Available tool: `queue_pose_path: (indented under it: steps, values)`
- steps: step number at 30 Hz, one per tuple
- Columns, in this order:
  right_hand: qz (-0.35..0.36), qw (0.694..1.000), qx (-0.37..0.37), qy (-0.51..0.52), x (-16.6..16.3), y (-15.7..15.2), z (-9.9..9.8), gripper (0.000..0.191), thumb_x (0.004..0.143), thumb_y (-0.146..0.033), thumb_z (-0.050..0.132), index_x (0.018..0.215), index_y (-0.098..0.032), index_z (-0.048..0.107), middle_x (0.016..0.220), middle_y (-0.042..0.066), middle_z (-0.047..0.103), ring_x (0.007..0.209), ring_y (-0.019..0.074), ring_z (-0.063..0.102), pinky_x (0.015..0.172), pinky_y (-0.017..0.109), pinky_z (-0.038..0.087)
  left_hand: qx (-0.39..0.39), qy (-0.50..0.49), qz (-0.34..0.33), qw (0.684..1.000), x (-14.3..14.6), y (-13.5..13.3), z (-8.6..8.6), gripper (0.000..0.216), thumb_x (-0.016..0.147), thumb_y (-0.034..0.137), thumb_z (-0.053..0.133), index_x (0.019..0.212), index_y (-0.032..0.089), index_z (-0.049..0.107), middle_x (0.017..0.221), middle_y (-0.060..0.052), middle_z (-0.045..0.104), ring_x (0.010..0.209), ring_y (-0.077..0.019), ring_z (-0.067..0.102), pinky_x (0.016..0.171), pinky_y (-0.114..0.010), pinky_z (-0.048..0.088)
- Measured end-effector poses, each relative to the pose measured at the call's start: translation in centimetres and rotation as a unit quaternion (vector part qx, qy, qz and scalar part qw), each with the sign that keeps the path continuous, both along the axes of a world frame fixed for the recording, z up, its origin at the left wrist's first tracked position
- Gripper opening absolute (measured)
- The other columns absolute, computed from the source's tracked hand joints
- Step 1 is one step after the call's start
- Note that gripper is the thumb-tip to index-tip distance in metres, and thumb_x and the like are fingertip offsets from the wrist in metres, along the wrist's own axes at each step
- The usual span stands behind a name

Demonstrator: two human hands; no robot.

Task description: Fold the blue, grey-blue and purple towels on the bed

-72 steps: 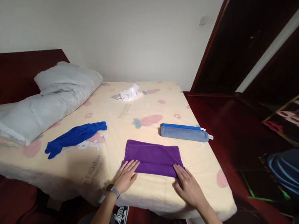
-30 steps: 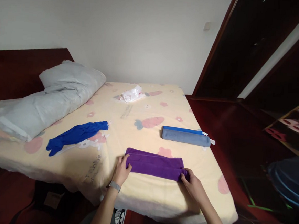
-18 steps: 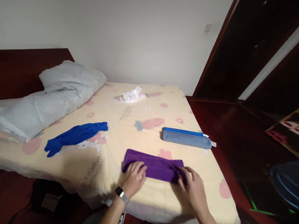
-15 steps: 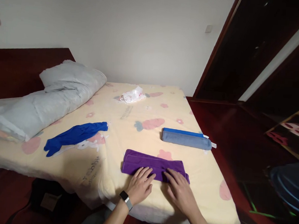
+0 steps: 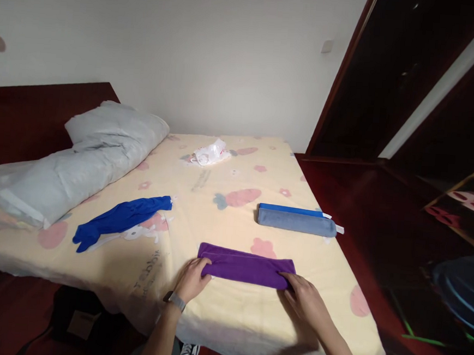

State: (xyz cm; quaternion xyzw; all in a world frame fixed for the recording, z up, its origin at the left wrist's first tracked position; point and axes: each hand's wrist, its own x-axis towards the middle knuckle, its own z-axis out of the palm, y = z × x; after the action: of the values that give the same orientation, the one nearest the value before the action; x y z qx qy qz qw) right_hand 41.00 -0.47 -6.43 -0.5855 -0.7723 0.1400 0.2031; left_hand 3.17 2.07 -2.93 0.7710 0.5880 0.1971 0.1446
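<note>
A folded purple towel (image 5: 246,267) lies as a long narrow strip near the front of the bed. At its left end, the fingers of my left hand (image 5: 192,279) are closed round the near corner. My right hand (image 5: 305,296) pinches the right end, thumb below and fingers on top. Beyond it to the right rest two folded strips of cloth side by side, one grey-blue (image 5: 295,221) and one bright blue (image 5: 287,209), each with a white tag. A crumpled blue cloth (image 5: 123,218) is spread out to the left of my left hand.
The bed (image 5: 217,321) has a yellow sheet printed with carrots and rabbits. A grey quilt (image 5: 94,161) is bunched at the left by the dark headboard (image 5: 40,113). A white plastic bag (image 5: 212,152) lies at the back. A dark bag (image 5: 464,291) stands on the floor at right.
My hands have moved apart, from flat on the middle of the purple towel to its two ends, and have taken hold. The towel now lies as a neater, narrower strip.
</note>
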Motion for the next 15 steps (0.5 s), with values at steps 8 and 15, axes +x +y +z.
queue_pose_path:
  steps: [8,15]
  values:
    - [-0.027,0.967,-0.189,0.169,1.8,-1.7,1.9,0.028,0.087,-0.039,0.049,0.109,-0.028,0.062,0.105,0.003,0.075,0.095,0.0255,0.069,0.090,0.038,0.053,-0.054,-0.052,-0.011,0.997,-1.5,0.4,-0.4,0.014,0.079,0.016,0.059,0.088,0.022,0.069,0.102,-0.006,0.067,0.104,-0.0232,0.063,0.097,-0.035,0.049]
    - [-0.161,0.968,-0.105,0.160,2.0,0.0,-0.6,0.053,0.088,-0.066,0.045,0.109,-0.022,0.064,0.111,0.014,0.073,0.104,0.0314,0.069,0.092,0.043,0.053,-0.011,-0.059,0.155,0.986,-0.5,1.5,-2.2,0.029,0.090,0.044,0.058,0.101,0.018,0.067,0.105,-0.010,0.066,0.107,-0.0269,0.061,0.098,-0.039,0.048]
